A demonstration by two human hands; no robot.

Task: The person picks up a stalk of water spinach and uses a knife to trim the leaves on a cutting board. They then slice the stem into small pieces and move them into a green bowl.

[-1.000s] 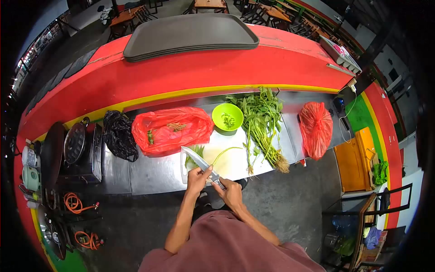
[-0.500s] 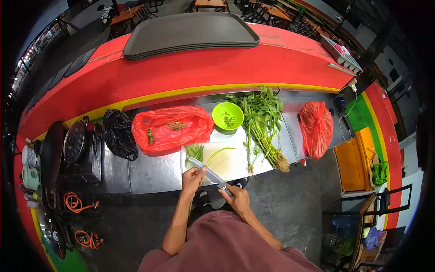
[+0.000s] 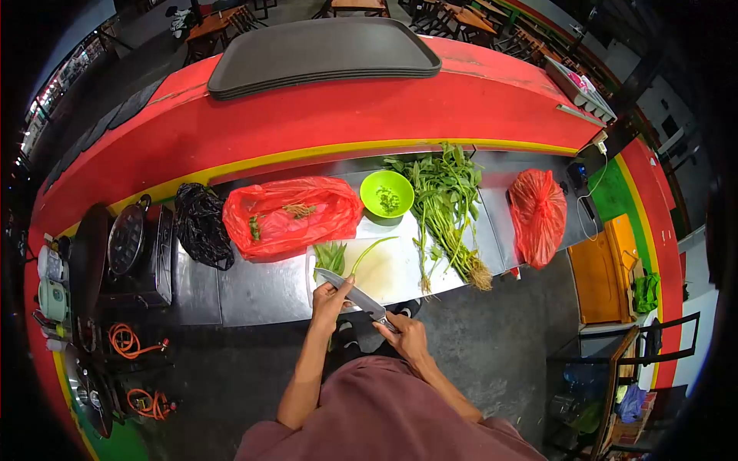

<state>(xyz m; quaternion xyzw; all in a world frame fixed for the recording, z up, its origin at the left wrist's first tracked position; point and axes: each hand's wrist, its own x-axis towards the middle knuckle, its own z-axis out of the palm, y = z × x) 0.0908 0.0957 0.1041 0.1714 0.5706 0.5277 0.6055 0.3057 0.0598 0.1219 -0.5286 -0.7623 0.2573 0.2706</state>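
My right hand (image 3: 404,333) is wrapped round the handle of a kitchen knife (image 3: 360,296), its blade slanting up and left over the near edge of a white cutting board (image 3: 384,283). Close to the blade, my left hand (image 3: 329,303) has its fingers closed on a leafy green stem (image 3: 369,253), which curves away to the right above the board. Cut green leaves (image 3: 330,257) lie at the board's left end. A lime-green bowl (image 3: 373,180) holding small green pieces stands behind the board. On the right rests a pile of leafy greens (image 3: 444,192) with roots.
An opened red plastic bag (image 3: 261,200) with some stalks lies left of the bowl, beside a black bag (image 3: 201,223). A tied red bag (image 3: 536,219) sits at the right. Dark trays (image 3: 323,54) are stacked on the red ledge (image 3: 323,115). A stove (image 3: 150,257) stands at left.
My left hand has shifted slightly right along the blade, and the stem in it now stands more to the upper right. The knife and my right hand have moved only a little.
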